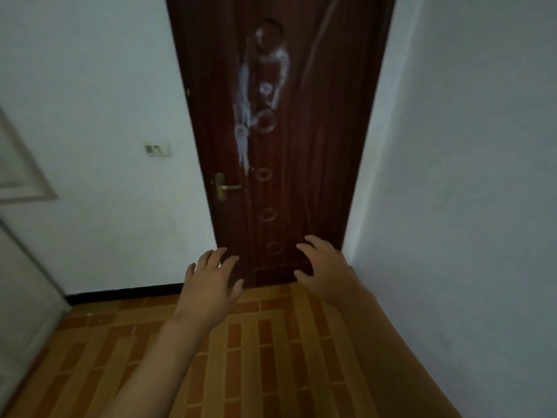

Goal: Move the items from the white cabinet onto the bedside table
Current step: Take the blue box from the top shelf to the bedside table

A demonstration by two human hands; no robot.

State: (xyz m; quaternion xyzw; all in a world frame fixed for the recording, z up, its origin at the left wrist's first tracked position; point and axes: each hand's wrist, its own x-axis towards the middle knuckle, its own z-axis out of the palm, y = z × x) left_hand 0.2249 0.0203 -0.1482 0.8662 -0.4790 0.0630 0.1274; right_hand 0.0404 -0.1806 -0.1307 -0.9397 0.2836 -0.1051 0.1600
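My left hand (211, 279) is stretched out in front of me with its fingers spread, and it holds nothing. My right hand (324, 268) is also held out with relaxed, slightly bent fingers, empty. Both hover in the air before a dark brown door (301, 146). Neither the white cabinet, its items nor the bedside table is in view.
The closed door has a brass handle (226, 187) on its left side and whitish smears higher up. White walls stand left and right, with a wall switch (157, 149) on the left. A pale panel edge (27, 282) is at far left. The floor is orange-brown tile (256, 357).
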